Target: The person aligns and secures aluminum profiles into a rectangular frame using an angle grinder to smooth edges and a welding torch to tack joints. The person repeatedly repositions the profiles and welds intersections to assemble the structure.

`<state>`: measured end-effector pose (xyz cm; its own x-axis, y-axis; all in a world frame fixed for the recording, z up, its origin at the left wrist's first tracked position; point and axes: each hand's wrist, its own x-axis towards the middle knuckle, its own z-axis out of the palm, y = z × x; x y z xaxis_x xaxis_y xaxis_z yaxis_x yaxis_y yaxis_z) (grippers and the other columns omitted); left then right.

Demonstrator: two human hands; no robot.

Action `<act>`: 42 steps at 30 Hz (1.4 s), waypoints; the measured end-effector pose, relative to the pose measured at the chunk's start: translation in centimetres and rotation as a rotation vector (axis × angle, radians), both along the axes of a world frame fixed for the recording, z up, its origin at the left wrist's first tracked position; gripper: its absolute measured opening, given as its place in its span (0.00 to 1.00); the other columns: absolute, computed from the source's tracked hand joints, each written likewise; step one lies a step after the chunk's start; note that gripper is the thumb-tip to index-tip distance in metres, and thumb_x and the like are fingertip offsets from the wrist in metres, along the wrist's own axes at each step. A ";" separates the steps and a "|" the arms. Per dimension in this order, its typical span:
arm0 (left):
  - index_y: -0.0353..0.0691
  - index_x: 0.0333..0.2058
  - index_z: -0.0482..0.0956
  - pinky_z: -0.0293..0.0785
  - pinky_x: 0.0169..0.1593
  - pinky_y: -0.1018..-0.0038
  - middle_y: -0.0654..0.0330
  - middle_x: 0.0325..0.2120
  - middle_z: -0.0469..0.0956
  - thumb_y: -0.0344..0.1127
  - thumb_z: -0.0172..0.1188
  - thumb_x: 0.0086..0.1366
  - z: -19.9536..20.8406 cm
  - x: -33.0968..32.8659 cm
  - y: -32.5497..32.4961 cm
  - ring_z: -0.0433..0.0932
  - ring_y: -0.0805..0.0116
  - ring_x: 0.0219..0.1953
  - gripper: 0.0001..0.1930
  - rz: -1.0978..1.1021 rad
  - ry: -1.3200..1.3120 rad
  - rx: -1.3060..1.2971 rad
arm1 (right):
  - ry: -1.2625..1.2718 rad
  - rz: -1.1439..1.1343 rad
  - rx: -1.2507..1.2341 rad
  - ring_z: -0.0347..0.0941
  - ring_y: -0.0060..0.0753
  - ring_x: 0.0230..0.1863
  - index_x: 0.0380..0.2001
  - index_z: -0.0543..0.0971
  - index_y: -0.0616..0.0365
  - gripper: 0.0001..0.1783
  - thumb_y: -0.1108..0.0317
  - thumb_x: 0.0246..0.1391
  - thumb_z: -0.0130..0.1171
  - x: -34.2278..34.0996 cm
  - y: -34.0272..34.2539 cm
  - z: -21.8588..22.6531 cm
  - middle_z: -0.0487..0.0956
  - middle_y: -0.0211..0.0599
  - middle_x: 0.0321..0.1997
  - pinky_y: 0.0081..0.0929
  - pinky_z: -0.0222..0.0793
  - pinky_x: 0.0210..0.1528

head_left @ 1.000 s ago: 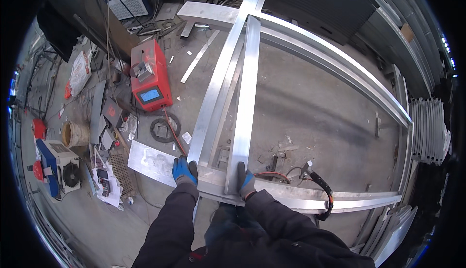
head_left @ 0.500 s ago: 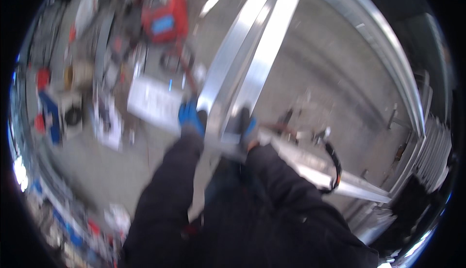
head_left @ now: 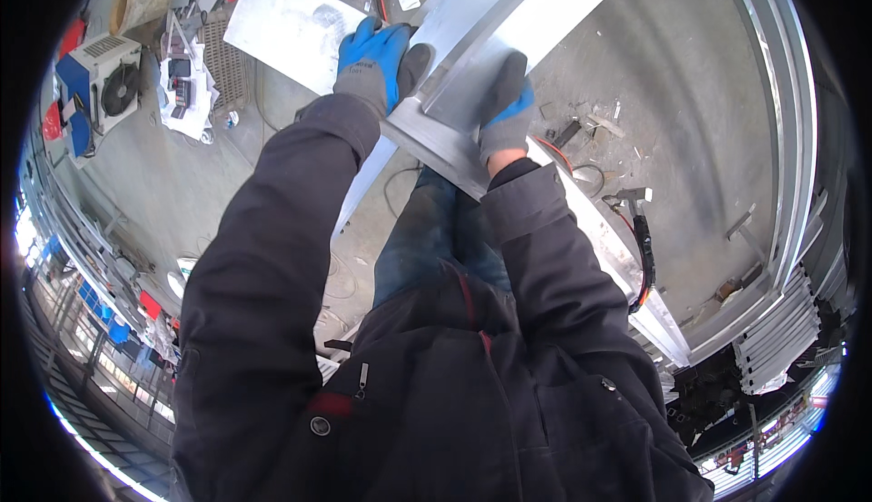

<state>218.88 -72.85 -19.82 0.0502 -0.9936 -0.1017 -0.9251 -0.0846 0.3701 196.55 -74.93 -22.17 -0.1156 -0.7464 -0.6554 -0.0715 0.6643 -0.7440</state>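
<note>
A long silvery metal channel (head_left: 449, 144) stretches away from me, its near end above my legs. On its left side my left hand (head_left: 374, 64), in a blue and grey glove, is closed round the edge with the thumb toward the inside. My right hand (head_left: 509, 111), gloved alike, grips the right side, its thumb lying along the metal; most of its fingers are hidden. Below the channel a metal frame bar (head_left: 627, 275) runs to the lower right. A tool with a metal head and black handle (head_left: 643, 243) rests at that bar.
A white board (head_left: 289, 25) lies on the floor beyond my left hand. Farther left stand a blue and white machine with a fan (head_left: 118, 84) and papers (head_left: 186, 102). Long metal rails (head_left: 792, 111) curve along the right. Small scraps and cables (head_left: 581, 143) litter the floor.
The view has tilted down and sharpened, so hands and channel appear higher and larger. The red machine at the top has left the picture. Both hands still grip the channel.
</note>
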 end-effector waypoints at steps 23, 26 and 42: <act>0.39 0.61 0.87 0.78 0.66 0.51 0.50 0.54 0.90 0.57 0.63 0.80 -2.6 1.1 0.6 0.82 0.43 0.59 0.27 -0.027 -0.020 -0.118 | -0.094 -0.170 -0.153 0.79 0.32 0.48 0.55 0.82 0.68 0.45 0.26 0.79 0.52 2.9 -1.9 -4.5 0.85 0.38 0.48 0.37 0.78 0.54; 0.39 0.61 0.87 0.79 0.65 0.50 0.49 0.53 0.90 0.56 0.63 0.80 -3.0 1.1 0.6 0.82 0.42 0.57 0.27 -0.049 -0.058 -0.158 | -0.029 -0.206 -0.184 0.79 0.33 0.46 0.54 0.82 0.68 0.46 0.26 0.79 0.52 3.0 -2.0 -4.4 0.85 0.38 0.47 0.37 0.78 0.52; 0.42 0.60 0.88 0.79 0.65 0.49 0.52 0.50 0.91 0.50 0.67 0.78 -4.0 1.2 1.0 0.82 0.39 0.58 0.22 -0.089 -0.002 -0.153 | -0.131 -0.224 -0.238 0.78 0.35 0.46 0.52 0.83 0.63 0.41 0.27 0.79 0.53 1.6 -1.2 -9.5 0.84 0.37 0.46 0.38 0.76 0.51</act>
<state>220.08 -71.86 -23.78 -0.0385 -0.9980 0.0510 -0.9274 0.0547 0.3701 198.12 -76.08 -31.63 -0.2203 -0.8457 -0.4861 0.1621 0.4597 -0.8732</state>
